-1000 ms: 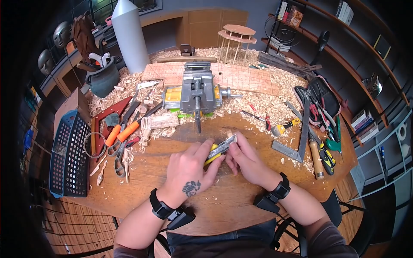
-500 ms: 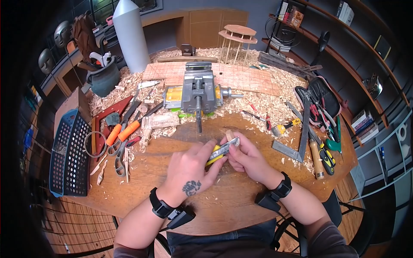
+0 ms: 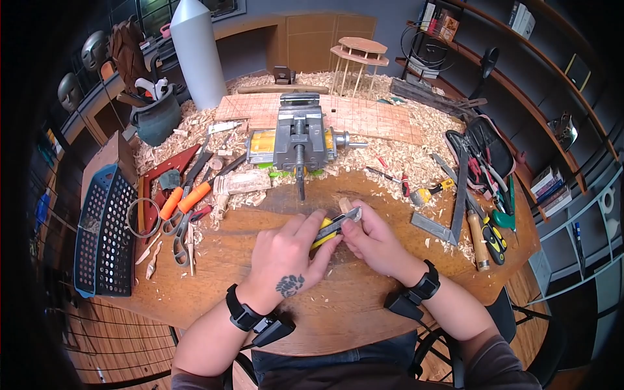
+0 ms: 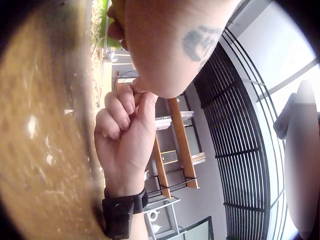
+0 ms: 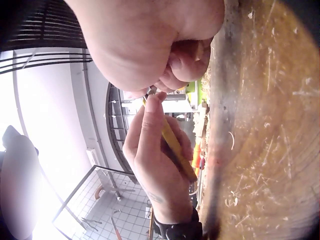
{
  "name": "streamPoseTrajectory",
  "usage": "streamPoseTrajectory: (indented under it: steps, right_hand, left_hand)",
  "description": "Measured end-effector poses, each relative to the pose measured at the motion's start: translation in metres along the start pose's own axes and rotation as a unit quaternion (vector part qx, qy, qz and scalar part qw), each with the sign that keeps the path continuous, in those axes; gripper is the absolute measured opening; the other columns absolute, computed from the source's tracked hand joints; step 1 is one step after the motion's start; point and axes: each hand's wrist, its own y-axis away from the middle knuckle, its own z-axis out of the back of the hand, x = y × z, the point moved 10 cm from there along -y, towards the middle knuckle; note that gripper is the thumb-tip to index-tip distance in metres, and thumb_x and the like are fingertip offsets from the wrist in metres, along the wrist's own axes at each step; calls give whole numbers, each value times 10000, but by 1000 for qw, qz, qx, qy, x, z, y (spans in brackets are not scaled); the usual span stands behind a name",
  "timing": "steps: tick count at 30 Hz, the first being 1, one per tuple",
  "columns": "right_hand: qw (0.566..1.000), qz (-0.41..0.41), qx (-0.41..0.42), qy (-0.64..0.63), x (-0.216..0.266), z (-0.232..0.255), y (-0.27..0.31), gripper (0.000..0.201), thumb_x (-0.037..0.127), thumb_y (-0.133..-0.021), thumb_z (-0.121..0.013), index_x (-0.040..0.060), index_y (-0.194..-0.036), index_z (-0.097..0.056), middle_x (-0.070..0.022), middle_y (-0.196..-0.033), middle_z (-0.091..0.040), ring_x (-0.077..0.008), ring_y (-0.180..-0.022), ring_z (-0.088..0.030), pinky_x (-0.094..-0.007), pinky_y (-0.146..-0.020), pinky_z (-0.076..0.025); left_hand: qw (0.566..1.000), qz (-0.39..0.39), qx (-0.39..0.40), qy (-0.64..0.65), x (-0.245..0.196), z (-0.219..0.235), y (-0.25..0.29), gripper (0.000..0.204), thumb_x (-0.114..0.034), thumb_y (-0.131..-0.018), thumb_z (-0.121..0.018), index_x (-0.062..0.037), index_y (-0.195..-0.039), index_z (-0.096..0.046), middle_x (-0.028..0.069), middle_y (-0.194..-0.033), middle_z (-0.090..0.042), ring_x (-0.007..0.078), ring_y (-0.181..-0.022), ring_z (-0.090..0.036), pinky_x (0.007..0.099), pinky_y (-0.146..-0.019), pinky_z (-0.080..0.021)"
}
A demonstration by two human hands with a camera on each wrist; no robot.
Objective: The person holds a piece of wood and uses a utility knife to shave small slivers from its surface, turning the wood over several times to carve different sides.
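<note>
In the head view the left hand (image 3: 283,257) grips a yellow and grey utility knife (image 3: 325,235), its blade end pointing to the upper right. The right hand (image 3: 377,244) pinches a small piece of pale wood (image 3: 346,206) that sticks up above its fingers, with the blade end against or beside it. The two hands meet over the near middle of the table. From the right wrist view, the knife's yellow body (image 5: 171,142) lies in the left hand (image 5: 160,160). The left wrist view shows the right hand's fingers curled, the wood hidden there.
A metal vise (image 3: 299,140) stands beyond the hands among wood shavings. To the left are orange-handled tools (image 3: 195,197), scissors (image 3: 181,250) and a blue basket (image 3: 104,234). On the right lie a metal square (image 3: 434,228), a wooden-handled tool (image 3: 478,244) and a tool pouch (image 3: 484,153).
The wood piece in the right hand has tilted and shows more above the fingers. The right hand's fingers have curled in closer, and the knife's angle has shifted slightly.
</note>
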Motion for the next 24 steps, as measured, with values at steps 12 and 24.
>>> streamPoseTrajectory:
  steps: [12, 24]
  right_hand:
    - [993, 27, -58, 96, 8, 7, 1, 331, 271, -1097, -592, -3, -1281, -589, -43, -1138, -663, -95, -1069, -576, -292, -944, -489]
    - [997, 22, -48, 64, 8, 5, 1, 361, 321, -1087, -609, 2, -1254, -627, -9, -1089, -688, -68, -1032, -587, -265, -914, -495]
  left_hand:
    - [1000, 2, -20, -16, -2, 3, 1, 389, -236, -866, -814, -14, -1166, -704, 160, -848, -702, 360, -702, -703, 421, -597, -562]
    - [999, -15, -41, -24, -5, 4, 1, 393, -245, -892, -782, 22, -1165, -690, 167, -835, -701, 348, -657, -705, 420, -553, -558]
